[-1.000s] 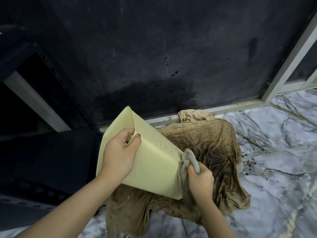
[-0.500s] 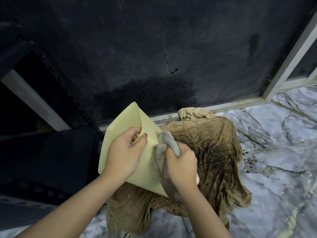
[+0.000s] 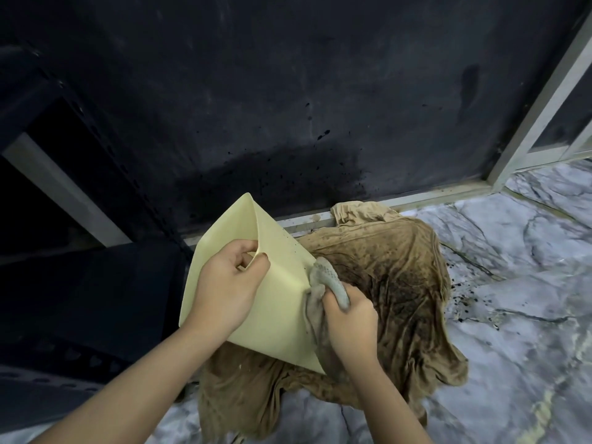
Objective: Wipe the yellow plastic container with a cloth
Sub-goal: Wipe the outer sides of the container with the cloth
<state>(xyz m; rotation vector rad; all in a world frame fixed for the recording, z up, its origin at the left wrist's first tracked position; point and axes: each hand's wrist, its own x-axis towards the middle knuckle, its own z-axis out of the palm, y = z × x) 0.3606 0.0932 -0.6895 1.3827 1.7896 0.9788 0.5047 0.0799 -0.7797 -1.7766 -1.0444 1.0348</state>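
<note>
The pale yellow plastic container point(image 3: 275, 318) is tilted on its side above a brown cloth. My left hand point(image 3: 229, 283) grips its upper corner edge, fingers curled over the rim. My right hand point(image 3: 349, 318) is closed on a small grey cloth point(image 3: 330, 278), which is pressed against the container's right edge. Small dark specks dot the container's upper face near that edge.
A large dirty brown cloth point(image 3: 394, 283) lies spread on the grey marble floor point(image 3: 512, 331) under the container. Black specks are scattered on the floor to its right. A dark wall point(image 3: 288, 91) with a pale metal frame point(image 3: 544, 100) stands behind.
My right hand with the grey cloth has slid from the container's middle back to its right edge. The left hand has kept its grip on the container.
</note>
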